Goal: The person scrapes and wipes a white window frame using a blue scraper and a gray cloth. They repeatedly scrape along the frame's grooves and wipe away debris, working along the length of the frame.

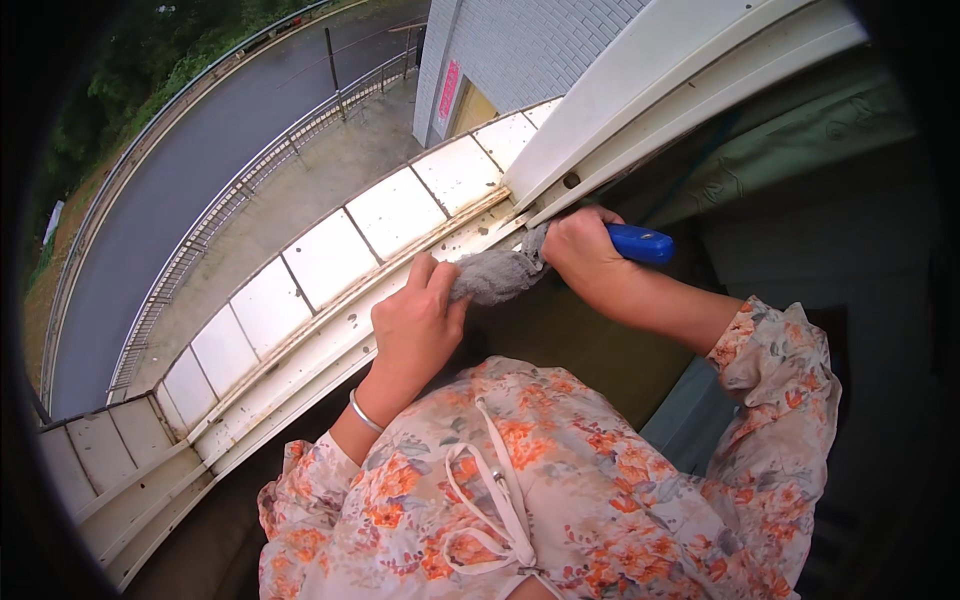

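A grey cloth (497,275) is bunched and twisted between my two hands, over the inner edge of a white window frame track (345,335). My left hand (420,318) is closed on the cloth's left end. Close to the corner where the track meets the upright frame, my right hand (583,252) is wrapped round a tool whose blue handle (641,244) sticks out to the right. The cloth's right end runs up to this hand. The tool's working end is hidden by the hand and cloth. Dark specks of dirt dot the track.
White tiles (330,258) line the outer ledge beyond the track. A white upright frame (640,110) rises at the upper right. Far below outside are a railing (240,190), a road (170,240) and a grey brick wall (530,50). Greenish fabric (790,150) lies at the right.
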Available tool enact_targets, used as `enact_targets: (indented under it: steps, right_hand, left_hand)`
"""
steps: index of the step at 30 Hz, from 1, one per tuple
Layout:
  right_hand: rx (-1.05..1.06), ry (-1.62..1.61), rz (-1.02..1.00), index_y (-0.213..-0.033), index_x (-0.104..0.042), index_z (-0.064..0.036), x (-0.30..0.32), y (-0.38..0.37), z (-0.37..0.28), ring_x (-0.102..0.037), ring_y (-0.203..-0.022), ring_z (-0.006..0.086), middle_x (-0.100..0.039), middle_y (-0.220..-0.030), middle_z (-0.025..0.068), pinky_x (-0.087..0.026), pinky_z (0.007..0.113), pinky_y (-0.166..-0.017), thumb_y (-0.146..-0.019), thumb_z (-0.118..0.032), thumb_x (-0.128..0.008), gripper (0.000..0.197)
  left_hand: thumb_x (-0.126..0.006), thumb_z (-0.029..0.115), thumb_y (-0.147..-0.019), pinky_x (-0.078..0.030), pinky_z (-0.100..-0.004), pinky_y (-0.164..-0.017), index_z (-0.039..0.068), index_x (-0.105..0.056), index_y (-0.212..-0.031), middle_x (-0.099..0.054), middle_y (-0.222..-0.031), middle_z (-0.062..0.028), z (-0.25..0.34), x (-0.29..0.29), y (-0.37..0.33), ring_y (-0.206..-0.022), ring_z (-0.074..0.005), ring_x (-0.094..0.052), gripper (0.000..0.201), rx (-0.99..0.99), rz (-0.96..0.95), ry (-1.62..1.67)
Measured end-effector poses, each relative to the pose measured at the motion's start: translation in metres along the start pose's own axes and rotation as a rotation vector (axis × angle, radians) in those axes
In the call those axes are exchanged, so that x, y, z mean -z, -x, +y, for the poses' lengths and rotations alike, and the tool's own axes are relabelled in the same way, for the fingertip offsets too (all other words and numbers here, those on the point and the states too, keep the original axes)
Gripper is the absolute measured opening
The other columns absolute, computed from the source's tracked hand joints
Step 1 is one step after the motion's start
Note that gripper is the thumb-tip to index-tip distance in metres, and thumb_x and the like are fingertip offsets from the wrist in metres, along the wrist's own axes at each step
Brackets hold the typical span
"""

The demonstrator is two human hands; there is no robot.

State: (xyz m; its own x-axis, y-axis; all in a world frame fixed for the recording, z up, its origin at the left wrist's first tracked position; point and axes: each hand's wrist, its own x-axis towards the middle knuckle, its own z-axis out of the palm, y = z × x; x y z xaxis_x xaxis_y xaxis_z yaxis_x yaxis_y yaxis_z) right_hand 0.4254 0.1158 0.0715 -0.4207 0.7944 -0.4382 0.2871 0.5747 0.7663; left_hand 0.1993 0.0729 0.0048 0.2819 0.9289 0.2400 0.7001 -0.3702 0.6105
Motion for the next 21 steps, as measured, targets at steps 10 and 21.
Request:
enact_targets:
  steps: [10, 21]
  right_hand:
    - [-0.076, -0.027, -0.032, -0.081, -0.070, -0.0069, 0.046, -0.007, -0.024, -0.067, -0.056, 0.0258, -0.066, -0.065, 0.0089, -0.051, 0.047, -0.046, -0.080, -0.020, -0.065, 0.014]
    - [-0.264, -0.311, 0.186, -0.080, -0.055, -0.0137, 0.019, 0.014, -0.026, -0.065, -0.063, 0.0232, -0.060, -0.069, 0.0058, -0.050, 0.037, -0.052, -0.078, -0.014, -0.066, 0.011]
  left_hand:
    - [-0.078, 0.023, -0.084, -0.051, -0.0440, -0.057, 0.013, -0.065, -0.107, -0.063, -0.098, -0.0064, -0.011, 0.001, -0.005, -0.069, -0.0321, -0.068, 0.028, -0.043, -0.056, 0.052]
    - [-0.075, 0.020, -0.085, -0.054, -0.0451, -0.054, 0.012, -0.059, -0.106, -0.059, -0.099, -0.0102, -0.021, 0.002, 0.002, -0.066, -0.0336, -0.068, 0.028, -0.121, -0.051, 0.112]
